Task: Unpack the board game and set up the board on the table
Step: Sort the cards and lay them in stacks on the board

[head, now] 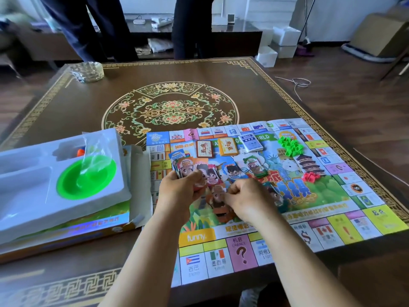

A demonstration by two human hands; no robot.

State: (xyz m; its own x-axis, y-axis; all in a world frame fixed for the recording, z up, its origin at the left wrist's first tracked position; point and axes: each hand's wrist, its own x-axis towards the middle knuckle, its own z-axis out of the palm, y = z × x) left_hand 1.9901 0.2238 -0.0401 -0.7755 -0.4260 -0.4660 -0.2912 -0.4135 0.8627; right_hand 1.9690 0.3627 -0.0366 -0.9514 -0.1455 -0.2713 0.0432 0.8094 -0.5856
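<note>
The paper game board (332,220) lies unfolded and flat on the right half of the bench (199,72), its near edge hanging a little past the bench's front. Both of the person's hands are over the middle of the board. The left hand (177,189) grips a fanned stack of play money (192,169), bright notes printed with cartoon faces, fingers curled round the bottom of the stack. The right hand (247,198) is curled just beside it, fingers bent inward as though pinching a note, but I cannot tell for certain what it holds. Farther up the board sit three small card decks in a row: a brown one (204,149), a yellow one (228,147) and a blue-and-white one (250,142). To their right lies a heap of green houses (291,145), and below that a smaller cluster of red pieces (311,177). Another short stack of notes (256,168) rests near the centre of the board. On the left of the bench, well apart from the board's pieces, the white plastic tray (26,196) sits on top of the game box (66,233), with a green bowl (86,178) in one of its wells and some clear plastic wrap over it. A glass ashtray (87,72) stands at the far left corner, and two people's legs (106,29) show beyond the bench.
</note>
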